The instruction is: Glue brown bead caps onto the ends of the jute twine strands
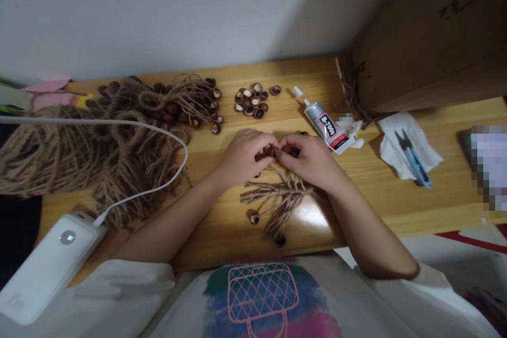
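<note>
My left hand (247, 154) and my right hand (309, 159) meet over the wooden table, fingers closed in a pinch. Between their fingertips is a small dark brown nutshell half (272, 152), mostly covered by the fingers. Just below them lies a knotted piece of jute twine (287, 193) with frayed strands. Shell pieces sit at its ends, including a pale-centred one (254, 217) and a dark one (280, 240) toward the table's front edge. Beyond my hands is a small cluster of shell halves (249, 95), some showing pale insides.
A B-7000 glue tube (325, 124) lies right of the shells, near its white nozzle cap (298, 92). Blue thread snips (414, 161) rest on a white tissue (390, 142). Twine bundles (47, 153) fill the left. A white power bank (47, 269) trails a cable; a cardboard box (428, 37) stands right.
</note>
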